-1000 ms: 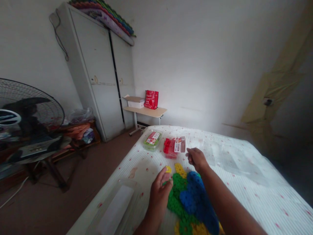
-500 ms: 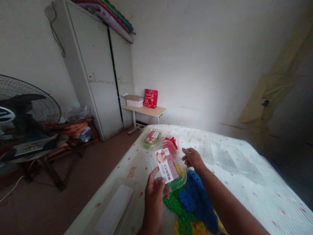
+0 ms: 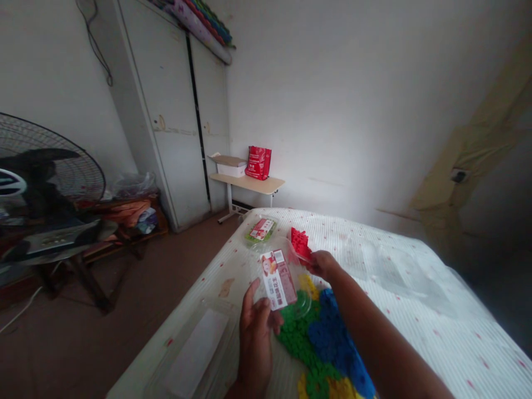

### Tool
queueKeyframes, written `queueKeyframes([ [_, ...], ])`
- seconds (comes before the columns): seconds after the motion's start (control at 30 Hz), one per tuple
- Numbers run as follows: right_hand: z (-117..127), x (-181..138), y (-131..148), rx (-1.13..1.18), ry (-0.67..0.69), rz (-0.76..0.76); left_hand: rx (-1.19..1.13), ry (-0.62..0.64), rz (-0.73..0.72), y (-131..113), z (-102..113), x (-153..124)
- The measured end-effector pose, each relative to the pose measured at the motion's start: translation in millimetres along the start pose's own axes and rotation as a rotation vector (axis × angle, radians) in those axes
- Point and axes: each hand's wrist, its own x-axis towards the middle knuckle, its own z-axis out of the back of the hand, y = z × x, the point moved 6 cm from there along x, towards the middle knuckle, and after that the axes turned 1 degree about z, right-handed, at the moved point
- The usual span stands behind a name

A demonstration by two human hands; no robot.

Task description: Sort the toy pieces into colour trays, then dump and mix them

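My left hand (image 3: 258,327) is closed on the lower edge of a clear plastic lid (image 3: 302,305) that carries a white and red printed label (image 3: 278,280). The lid is held up in front of me. Behind its upper right, my right hand (image 3: 323,266) pinches the near rim of a clear container with red pieces (image 3: 300,243) in it. That container looks tilted. Below the hands, green pieces (image 3: 297,327), blue pieces (image 3: 334,332) and yellow pieces (image 3: 338,388) with small holes lie spread on the bed. Part of them is hidden by my right forearm.
A lidded clear box with green contents (image 3: 261,230) sits at the bed's far left corner. At the near left lies a clear tray with a white strip (image 3: 199,354). Clear plastic sheets (image 3: 394,277) lie on the right. A fan (image 3: 50,166) stands at left, and a small table (image 3: 266,185) beyond.
My right hand has moved forward and left and taken hold of the container with the red pieces, which is now raised and tilted. The lid in my left hand has shifted slightly left.
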Motion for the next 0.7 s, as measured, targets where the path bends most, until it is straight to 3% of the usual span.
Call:
queueKeyframes([
  [0.17,15,5,9,0.066,0.07,-0.144,-0.139,0.026,0.005,-1,-5,-1],
  [0.33,52,-38,3,0.164,0.134,-0.205,-0.196,0.049,0.02,2,-6,-3],
  [0.43,77,-71,-1,0.196,0.126,-0.18,-0.197,0.06,0.032,4,-7,-4],
  [0.57,107,-107,-1,0.077,0.056,-0.08,-0.183,0.047,0.058,7,-10,-6],
  [0.7,121,-134,5,-0.063,-0.015,0.041,-0.158,0.066,0.071,7,-16,-8],
])
